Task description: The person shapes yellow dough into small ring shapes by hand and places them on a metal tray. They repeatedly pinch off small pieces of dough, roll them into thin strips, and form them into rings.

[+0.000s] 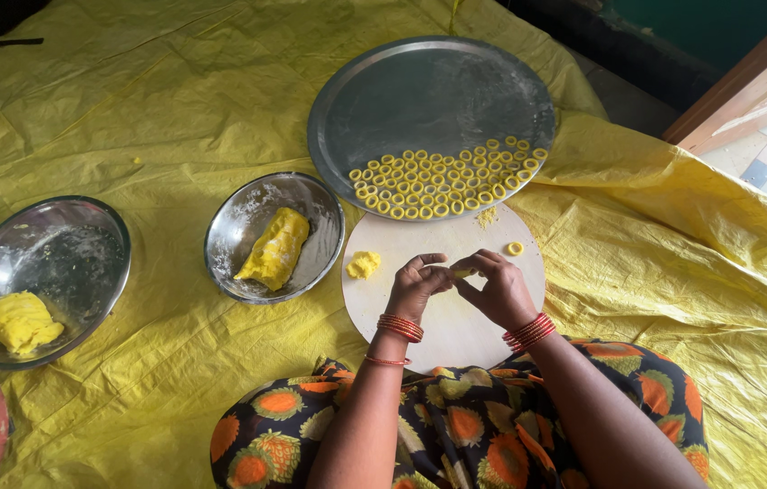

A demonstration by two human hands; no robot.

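My left hand [416, 285] and my right hand [496, 288] meet over a round pale board [456, 335], fingertips pinching a small piece of yellow dough [462, 272] between them. A finished yellow dough ring [515, 248] lies on the board to the right, and a small lump of yellow dough [363, 264] lies on its left side. Beyond the board sits a large round steel tray [419, 81] holding several rows of yellow dough rings [442, 181] along its near edge.
A steel bowl [238, 226] left of the board holds a long roll of yellow dough [274, 249]. Farther left, a larger steel bowl [66, 254] holds another dough lump [19, 321]. Everything rests on a yellow plastic sheet [673, 254]. A wooden frame [746, 81] stands at the top right.
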